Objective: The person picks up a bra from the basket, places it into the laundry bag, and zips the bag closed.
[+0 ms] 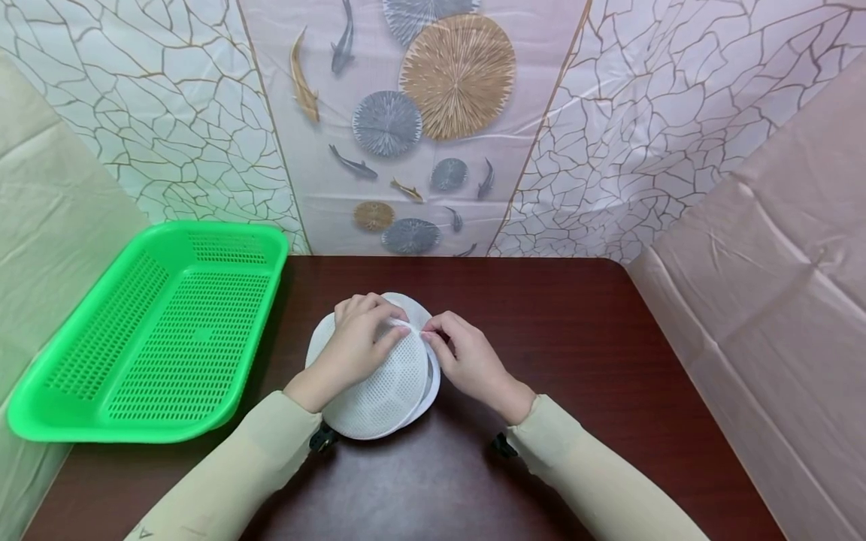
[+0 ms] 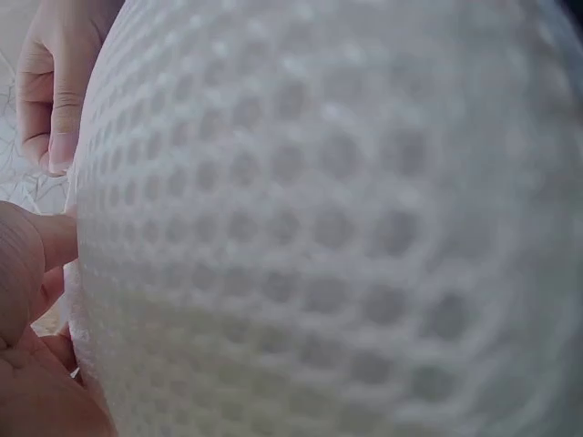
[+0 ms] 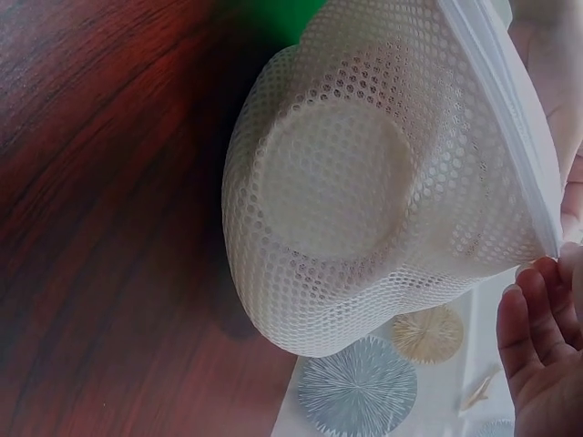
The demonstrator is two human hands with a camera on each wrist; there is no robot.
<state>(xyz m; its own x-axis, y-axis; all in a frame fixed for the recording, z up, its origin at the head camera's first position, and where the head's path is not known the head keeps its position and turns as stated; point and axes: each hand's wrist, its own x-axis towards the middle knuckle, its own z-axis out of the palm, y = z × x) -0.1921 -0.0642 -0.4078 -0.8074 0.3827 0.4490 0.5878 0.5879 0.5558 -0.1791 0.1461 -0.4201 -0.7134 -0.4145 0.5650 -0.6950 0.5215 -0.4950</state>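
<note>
A round white mesh laundry bag (image 1: 382, 394) is held over the dark wooden table. My left hand (image 1: 355, 338) grips its upper part, thumb on the near side and fingers over the far side. At the bag's upper right edge, my right hand (image 1: 468, 359) pinches the rim between thumb and fingertips. In the right wrist view, the mesh bag (image 3: 337, 182) bulges, showing a flat round panel and a zipper band (image 3: 506, 109) along one edge. Blurred mesh (image 2: 273, 200) fills most of the left wrist view.
A green plastic basket (image 1: 260, 338) with slotted sides and base stands on the left of the brown table (image 1: 575, 338). Patterned cloth (image 1: 433, 203) hangs behind the table, and a pale draped sheet (image 1: 764, 300) borders the right side.
</note>
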